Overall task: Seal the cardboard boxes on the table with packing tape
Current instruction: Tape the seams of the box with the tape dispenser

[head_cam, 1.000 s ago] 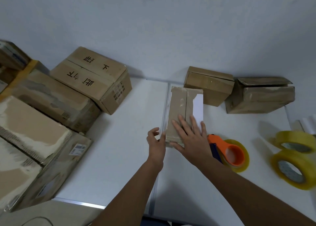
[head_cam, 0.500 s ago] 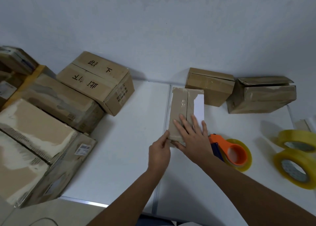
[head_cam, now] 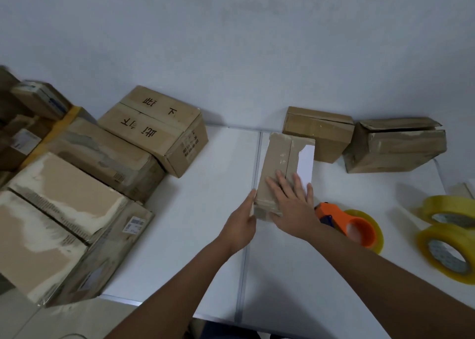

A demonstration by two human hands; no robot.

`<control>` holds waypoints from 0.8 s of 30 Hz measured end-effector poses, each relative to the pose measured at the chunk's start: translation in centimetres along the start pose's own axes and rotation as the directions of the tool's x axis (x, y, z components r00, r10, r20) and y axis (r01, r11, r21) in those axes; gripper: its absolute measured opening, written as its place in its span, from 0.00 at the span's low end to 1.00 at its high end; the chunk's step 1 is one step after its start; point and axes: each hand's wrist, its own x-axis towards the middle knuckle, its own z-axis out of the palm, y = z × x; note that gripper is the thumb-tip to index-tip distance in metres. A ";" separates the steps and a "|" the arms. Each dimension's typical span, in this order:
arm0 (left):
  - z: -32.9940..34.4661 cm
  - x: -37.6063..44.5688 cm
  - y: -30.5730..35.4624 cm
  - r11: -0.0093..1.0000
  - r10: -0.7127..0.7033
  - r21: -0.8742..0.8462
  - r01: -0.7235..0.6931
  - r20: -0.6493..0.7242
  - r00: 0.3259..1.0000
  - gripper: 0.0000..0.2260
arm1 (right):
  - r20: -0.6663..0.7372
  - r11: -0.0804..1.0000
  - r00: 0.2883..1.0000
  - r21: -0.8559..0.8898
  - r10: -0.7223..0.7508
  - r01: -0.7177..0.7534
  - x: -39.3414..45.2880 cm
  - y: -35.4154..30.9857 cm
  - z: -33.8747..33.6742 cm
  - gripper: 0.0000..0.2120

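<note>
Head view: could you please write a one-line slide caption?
Left hand steadies the small box's side while right hand presses its top; tape dispenser lies alongside.

The left hand (head_cam: 241, 223), a second ago open and just off the long, flat brown cardboard box (head_cam: 279, 169) near the white table's (head_cam: 205, 210) far edge, now presses flat against the box's left side, fingers extended.
</note>
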 end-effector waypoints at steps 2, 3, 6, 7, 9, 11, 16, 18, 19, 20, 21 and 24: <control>-0.7 0.5 -0.1 0.999 -0.008 0.041 0.014 -0.140 0.990 0.25 | -0.051 0.953 0.998 0.302 0.039 -0.021 -0.2 -0.9 -0.5 0.40; -0.8 0.8 0.0 0.995 0.002 0.099 0.017 -0.188 0.982 0.24 | -0.107 0.880 0.989 0.474 0.102 -0.040 -0.4 -1.1 -0.8 0.40; 0.4 2.1 1.9 0.911 0.081 0.412 -0.009 -0.157 0.984 0.31 | -0.183 0.638 0.901 0.760 0.394 -0.125 -1.3 -0.4 -1.8 0.33; 1.2 2.4 2.8 0.859 0.089 0.511 -0.015 -0.121 0.989 0.35 | -0.172 0.601 0.872 0.782 0.459 -0.162 -1.7 0.4 -2.1 0.31; 3.2 3.0 4.6 0.764 0.096 0.645 -0.032 -0.064 0.993 0.42 | -0.150 0.557 0.838 0.805 0.525 -0.205 -2.2 2.1 -2.3 0.29; 4.8 3.4 5.9 0.717 0.052 0.697 -0.018 -0.026 0.998 0.47 | -0.093 0.497 0.814 0.829 0.574 -0.256 -2.7 3.2 -2.5 0.27; 4.5 3.2 6.7 0.675 -0.037 0.738 -0.010 0.048 0.998 0.49 | 0.029 0.401 0.803 0.855 0.595 -0.328 -3.9 4.5 -2.4 0.24; 2.2 2.8 6.3 0.704 -0.056 0.707 -0.072 0.157 0.986 0.48 | 0.046 0.360 0.806 0.878 0.590 -0.314 -4.2 4.9 -2.1 0.24; 0.9 2.6 6.0 0.710 -0.070 0.697 -0.102 0.214 0.974 0.48 | 0.037 0.347 0.810 0.891 0.586 -0.292 -4.3 5.0 -2.0 0.23; -0.2 2.3 5.7 0.707 -0.080 0.696 -0.129 0.260 0.962 0.47 | 0.024 0.337 0.812 0.903 0.583 -0.268 -4.3 5.0 -2.0 0.24; -1.0 1.9 5.5 0.697 -0.083 0.700 -0.154 0.292 0.953 0.46 | 0.007 0.326 0.815 0.915 0.579 -0.239 -4.3 4.8 -2.1 0.24; -1.4 1.1 5.2 0.675 -0.034 0.704 -0.222 0.330 0.943 0.44 | -0.033 0.309 0.805 0.932 0.593 -0.190 -3.8 4.4 -2.5 0.22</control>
